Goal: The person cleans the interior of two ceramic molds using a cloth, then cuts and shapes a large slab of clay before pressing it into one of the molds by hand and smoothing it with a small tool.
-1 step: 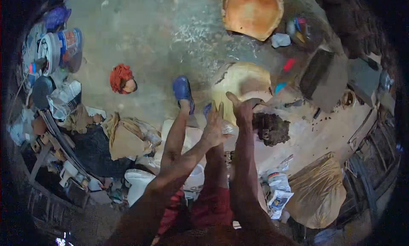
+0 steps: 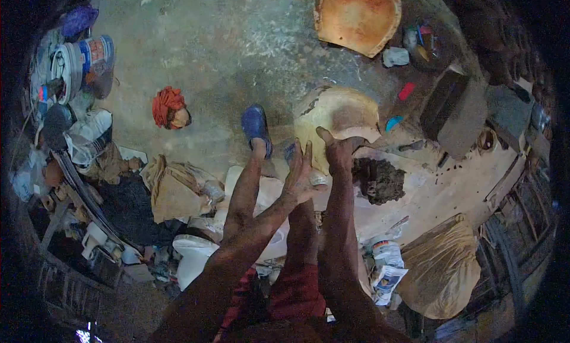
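Note:
A cream, rounded sheet-like piece (image 2: pixel 347 102) with a worn, dark-flecked edge lies on the floor in front of me. My right hand (image 2: pixel 339 152) is over its near edge, thumb apart from the fingers, which point to the right; nothing shows in its grasp. Lower and to the left, my left hand (image 2: pixel 301 178) has its fingers stretched and spread. A small shiny pale thing (image 2: pixel 319 179) shows beside its thumb; whether they touch I cannot tell. Right of my right forearm sits a dark, crumbly, clay-like lump (image 2: pixel 380 180) on a pale sheet (image 2: pixel 439 183).
An orange-brown scooped piece (image 2: pixel 359 19) lies at the far right. A red cloth bundle (image 2: pixel 170 108) rests on the floor to the left. Near my legs are a tan sack (image 2: pixel 442 266), a white tub (image 2: pixel 193 257) and a brown cloth (image 2: pixel 175 191). A grey block (image 2: pixel 454 105) stands to the right.

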